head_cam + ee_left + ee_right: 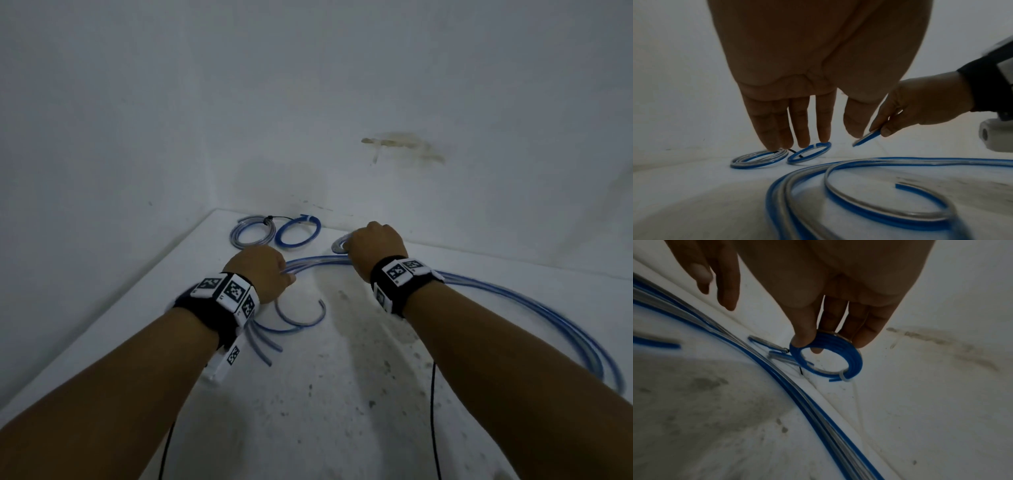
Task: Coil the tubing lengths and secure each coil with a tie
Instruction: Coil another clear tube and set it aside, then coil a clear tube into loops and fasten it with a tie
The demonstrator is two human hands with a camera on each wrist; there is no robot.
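From the head view we see our left hand (265, 274) over loose tubing (513, 301) on the desk (342, 411) — two tied coils (251, 231) lie at the far corner. The left wrist view shows that hand's fingers (801, 123) straight and apart; the right wrist view shows our right hand (838, 296) pinching a small tied blue coil (853, 360) above the desk.

Your right hand (375, 251) hides most of its coil (339, 244) in the head view; the loose tubing (561, 329) blurs and leaves the right edge.

Three tied coils (252, 233), two hands (262, 274).
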